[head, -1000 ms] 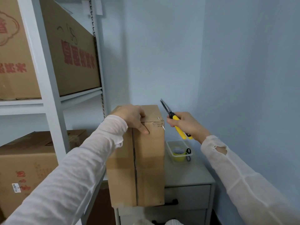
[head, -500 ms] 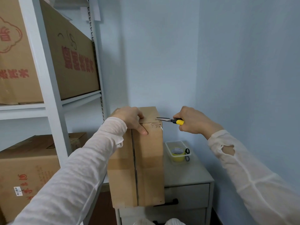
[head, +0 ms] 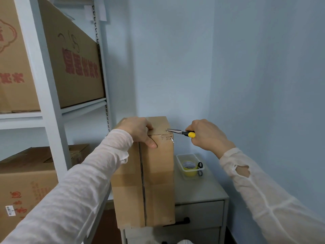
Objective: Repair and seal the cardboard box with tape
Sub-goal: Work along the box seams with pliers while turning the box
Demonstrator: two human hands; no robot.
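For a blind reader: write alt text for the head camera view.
A person's left hand grips the top of an upright cardboard box while the right hand holds yellow-handled pliers, tips against its upper right edge. A clear tub with yellow tape sits on a grey cabinet beside it.

Storage room. A white metal shelving rack [head: 51, 120] carries large printed cartons, one on its upper shelf [head: 75, 67] and another on the level below [head: 26, 178]. Right of the rack, in a corner of plain blue walls [head: 263, 67], stands a grey drawer cabinet [head: 200, 208] bearing a clear plastic tub [head: 181, 156] with a tape roll [head: 190, 172] and scissors [head: 200, 164].
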